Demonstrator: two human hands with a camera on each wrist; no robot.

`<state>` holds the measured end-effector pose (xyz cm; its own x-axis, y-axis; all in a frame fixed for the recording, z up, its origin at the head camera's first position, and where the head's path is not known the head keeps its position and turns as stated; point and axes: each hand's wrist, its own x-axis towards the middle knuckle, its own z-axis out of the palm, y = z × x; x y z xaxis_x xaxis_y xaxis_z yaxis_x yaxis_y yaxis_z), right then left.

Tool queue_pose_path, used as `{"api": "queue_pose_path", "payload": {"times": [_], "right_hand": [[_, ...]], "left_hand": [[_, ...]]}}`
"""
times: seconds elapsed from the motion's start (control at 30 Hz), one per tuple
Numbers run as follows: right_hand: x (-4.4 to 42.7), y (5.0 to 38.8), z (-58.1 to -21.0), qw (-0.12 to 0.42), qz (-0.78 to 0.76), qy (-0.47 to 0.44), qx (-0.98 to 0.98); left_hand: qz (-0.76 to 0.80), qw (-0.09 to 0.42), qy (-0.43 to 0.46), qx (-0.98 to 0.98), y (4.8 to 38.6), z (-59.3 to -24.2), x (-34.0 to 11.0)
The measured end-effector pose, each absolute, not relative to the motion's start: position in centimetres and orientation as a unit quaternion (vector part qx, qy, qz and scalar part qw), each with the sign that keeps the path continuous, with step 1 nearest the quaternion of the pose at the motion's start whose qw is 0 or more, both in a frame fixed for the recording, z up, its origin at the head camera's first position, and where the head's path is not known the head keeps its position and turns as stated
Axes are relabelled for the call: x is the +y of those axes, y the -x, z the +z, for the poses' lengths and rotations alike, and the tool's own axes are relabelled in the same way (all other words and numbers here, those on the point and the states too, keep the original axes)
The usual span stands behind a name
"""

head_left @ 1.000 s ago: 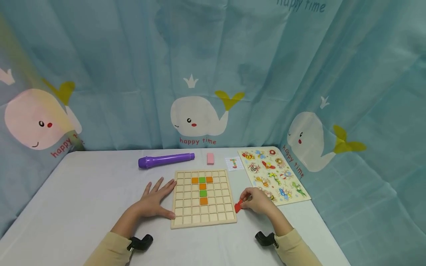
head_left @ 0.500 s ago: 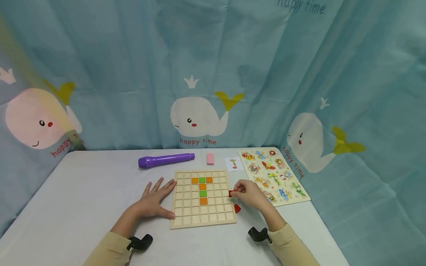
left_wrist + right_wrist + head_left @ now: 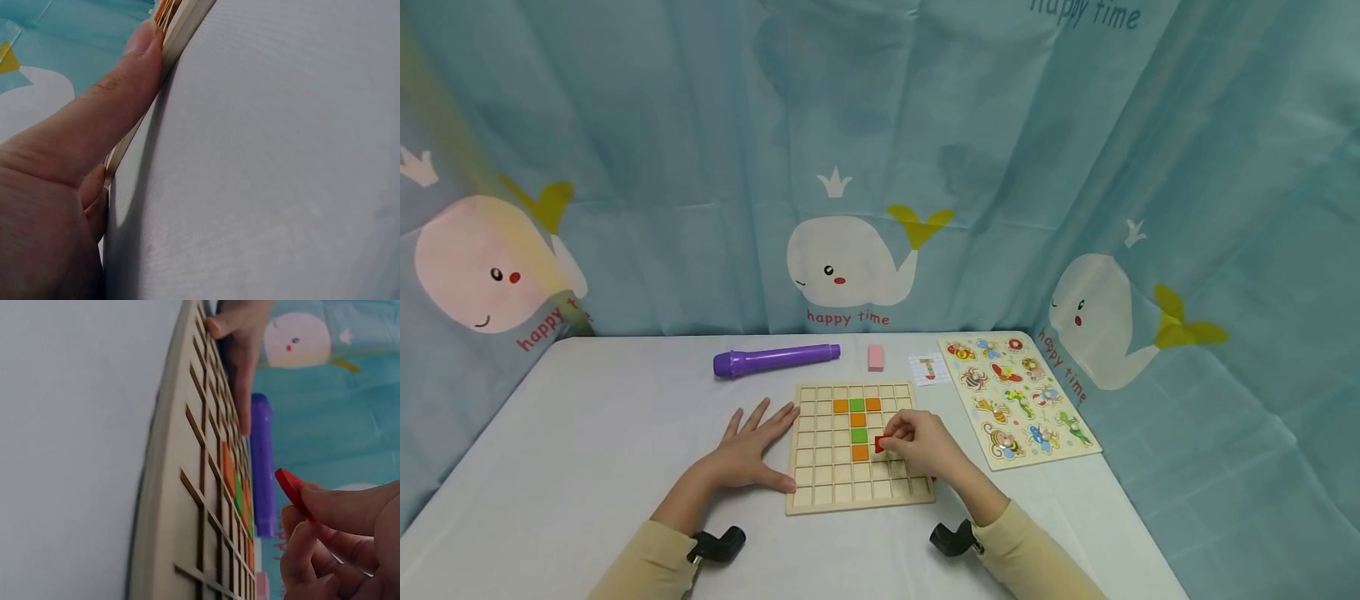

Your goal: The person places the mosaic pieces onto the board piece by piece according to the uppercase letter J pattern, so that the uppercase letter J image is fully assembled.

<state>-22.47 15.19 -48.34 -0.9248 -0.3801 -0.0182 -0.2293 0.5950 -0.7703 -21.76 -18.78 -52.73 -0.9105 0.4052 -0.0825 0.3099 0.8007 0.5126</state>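
Note:
My right hand (image 3: 921, 442) pinches a red tile (image 3: 290, 487) between thumb and fingers. It holds the tile above the right-middle part of a wooden grid board (image 3: 861, 505). In the right wrist view the tile is tilted and apart from the board. Orange tiles (image 3: 860, 452) and green tiles (image 3: 859, 435) lie in the board's cells in a T shape. My left hand (image 3: 741, 454) is spread at the board's left side, its fingertips and thumb (image 3: 119, 94) touching the edge. Beside the board's right edge, another red piece (image 3: 934, 479) shows only a sliver.
A purple toy microphone (image 3: 775, 360) lies behind the board, with a pink block (image 3: 876, 358) to its right. A small pattern card (image 3: 930, 368) sits beside an insect picture board (image 3: 1045, 408) at the right. A whale-print curtain (image 3: 700, 167) hangs behind the table.
My right hand has picked up one red tile from beside the board and carried it left over the grid. The other red piece stays by the right edge. My left hand keeps its place.

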Motion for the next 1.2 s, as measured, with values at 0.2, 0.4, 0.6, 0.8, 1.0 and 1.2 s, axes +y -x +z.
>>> {"api": "queue_pose_path", "payload": {"times": [0.2,0.4,0.6,0.8,1.0,1.2], "right_hand": [[13.6,21.7,-48.9,0.12,-0.405,0.186,0.887],[12.7,21.3,-49.6,0.124,-0.387,0.188,0.894],[11.9,21.1,-49.9,0.109,-0.341,0.21,0.91],[11.4,21.0,-49.8,0.087,-0.322,0.208,0.92],[12.2,21.0,-49.1,0.1,-0.343,0.196,0.913],[13.9,21.2,-47.9,0.099,-0.347,0.188,0.914]], "left_hand": [[0.253,0.102,-0.186,0.944,21.8,-52.5,-18.6],[0.249,0.105,-0.181,0.946,21.9,-52.5,-18.6],[0.248,0.109,-0.179,0.946,21.9,-52.7,-18.7],[0.252,0.104,-0.182,0.944,21.9,-52.8,-18.6],[0.25,0.101,-0.185,0.945,21.9,-52.7,-18.6],[0.252,0.099,-0.186,0.944,21.8,-52.6,-18.6]]}}
